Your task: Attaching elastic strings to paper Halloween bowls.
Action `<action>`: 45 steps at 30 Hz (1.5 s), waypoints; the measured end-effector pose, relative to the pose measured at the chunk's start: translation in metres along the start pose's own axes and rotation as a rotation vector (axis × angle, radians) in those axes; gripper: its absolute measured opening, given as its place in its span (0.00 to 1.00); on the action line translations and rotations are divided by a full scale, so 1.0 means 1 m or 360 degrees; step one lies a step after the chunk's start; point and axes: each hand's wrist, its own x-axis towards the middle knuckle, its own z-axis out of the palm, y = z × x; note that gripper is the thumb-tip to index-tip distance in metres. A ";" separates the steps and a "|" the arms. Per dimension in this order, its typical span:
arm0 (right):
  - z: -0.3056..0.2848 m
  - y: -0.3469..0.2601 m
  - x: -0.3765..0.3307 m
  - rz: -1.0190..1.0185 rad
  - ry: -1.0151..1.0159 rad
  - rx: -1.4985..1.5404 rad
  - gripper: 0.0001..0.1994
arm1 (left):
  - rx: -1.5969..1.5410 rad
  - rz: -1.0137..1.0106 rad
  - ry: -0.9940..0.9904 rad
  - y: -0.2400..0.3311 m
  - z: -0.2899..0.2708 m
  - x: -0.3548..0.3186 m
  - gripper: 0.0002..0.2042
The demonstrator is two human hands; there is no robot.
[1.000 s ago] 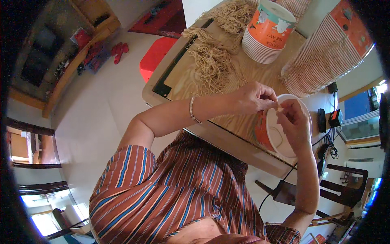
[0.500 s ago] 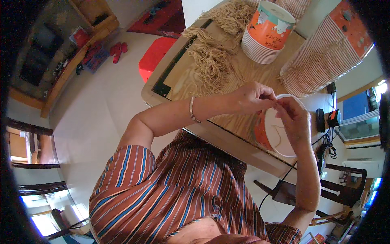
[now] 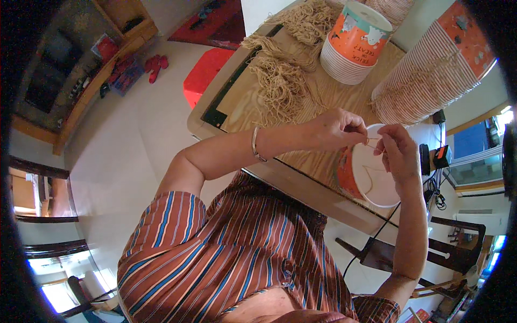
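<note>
A thin tan string point(image 3: 372, 141) runs between my two hands, just over the rim of a paper bucket. My left hand point(image 3: 340, 130), with a bangle on its wrist, is closed in a pinch on the string. My right hand point(image 3: 399, 153) pinches the same string a short way to the right, its fingers curled. The orange-and-white paper bucket point(image 3: 350, 175) lies tilted on the table, mouth toward me, and a loose length of string hangs across its white inside. Farther off lie bundles of tan string point(image 3: 280, 83).
A stack of nested orange buckets point(image 3: 355, 46) stands on the wooden table point(image 3: 237, 113). Beside it leans a longer stack of buckets point(image 3: 425, 75) with strings across it. Black adapters and cables point(image 3: 442, 157) sit at the right. A red stool point(image 3: 202, 81) is beyond the left edge.
My right hand has moved a little to the right, away from my left hand. The string now shows between them. The left hand has barely moved.
</note>
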 end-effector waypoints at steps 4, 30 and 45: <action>0.005 -0.015 -0.006 0.0144 -0.0114 -0.0002 0.07 | -0.0073 0.0045 -0.0002 -0.005 0.000 0.001 0.07; 0.004 0.002 -0.010 -0.0305 -0.0110 -0.0613 0.07 | -0.0877 0.0102 -0.0025 -0.036 -0.007 -0.001 0.05; 0.017 -0.002 -0.002 -0.0216 -0.0221 -0.0149 0.04 | -0.0375 0.0303 0.0515 -0.052 0.031 -0.025 0.05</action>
